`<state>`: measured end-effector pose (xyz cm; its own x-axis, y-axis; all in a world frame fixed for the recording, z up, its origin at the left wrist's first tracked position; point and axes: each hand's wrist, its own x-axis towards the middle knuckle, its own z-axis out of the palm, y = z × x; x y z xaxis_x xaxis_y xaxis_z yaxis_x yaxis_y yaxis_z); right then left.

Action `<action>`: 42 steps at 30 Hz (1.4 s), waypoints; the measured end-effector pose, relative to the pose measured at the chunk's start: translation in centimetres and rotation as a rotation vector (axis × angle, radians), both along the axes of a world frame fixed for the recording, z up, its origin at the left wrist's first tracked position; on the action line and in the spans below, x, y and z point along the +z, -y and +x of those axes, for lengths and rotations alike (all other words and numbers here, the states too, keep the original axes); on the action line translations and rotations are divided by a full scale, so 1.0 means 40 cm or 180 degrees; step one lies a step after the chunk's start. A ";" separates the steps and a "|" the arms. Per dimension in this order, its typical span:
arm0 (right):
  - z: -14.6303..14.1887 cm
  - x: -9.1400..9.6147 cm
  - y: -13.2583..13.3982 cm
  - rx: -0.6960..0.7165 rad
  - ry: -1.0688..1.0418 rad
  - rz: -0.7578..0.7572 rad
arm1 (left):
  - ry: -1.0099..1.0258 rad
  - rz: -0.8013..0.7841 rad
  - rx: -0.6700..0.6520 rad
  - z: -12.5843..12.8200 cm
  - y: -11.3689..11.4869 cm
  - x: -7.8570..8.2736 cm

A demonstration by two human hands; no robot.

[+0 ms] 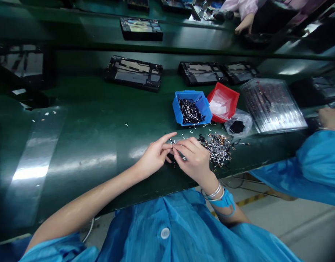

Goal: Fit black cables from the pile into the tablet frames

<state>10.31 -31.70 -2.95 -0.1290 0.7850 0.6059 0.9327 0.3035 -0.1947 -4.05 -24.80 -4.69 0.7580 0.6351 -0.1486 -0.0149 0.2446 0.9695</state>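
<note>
My left hand (159,153) and my right hand (193,157) meet fingertip to fingertip above the green bench. Each is closed in a pinch, though the left index finger sticks out. Whatever sits between the fingertips is too small to name. Just right of my right hand lies a pile of small metallic and black parts (220,150). Behind the hands stands a blue bin (178,118) holding black strip-like parts (191,111). Tiny white scraps (191,131) are scattered between the bin and my hands.
Beside the blue bin are a red bin (232,105) with clear plastic inside, a plastic bag (246,122) and stacked clear trays (276,105). Black device housings (134,72) line the bench (88,123) farther back. A co-worker's blue sleeve (320,156) is at right; another person's hand (246,24) is across.
</note>
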 end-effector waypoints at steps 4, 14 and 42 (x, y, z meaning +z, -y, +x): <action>0.038 -0.009 -0.005 -0.0418 0.0057 0.0095 | 0.0040 -0.0153 -0.0059 0.000 -0.008 -0.005; -0.010 -0.019 0.008 -0.0010 -0.0312 0.0049 | -0.0216 0.0030 -0.0014 -0.003 -0.012 0.009; 0.037 -0.040 -0.026 0.0225 -0.0146 0.0186 | -0.0167 -0.1038 -0.0407 -0.014 -0.041 0.030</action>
<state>11.77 -30.65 -4.54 -0.1539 0.7381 0.6568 0.8990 0.3804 -0.2168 -4.61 -23.17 -3.49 0.8143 0.4482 -0.3688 0.0836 0.5382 0.8386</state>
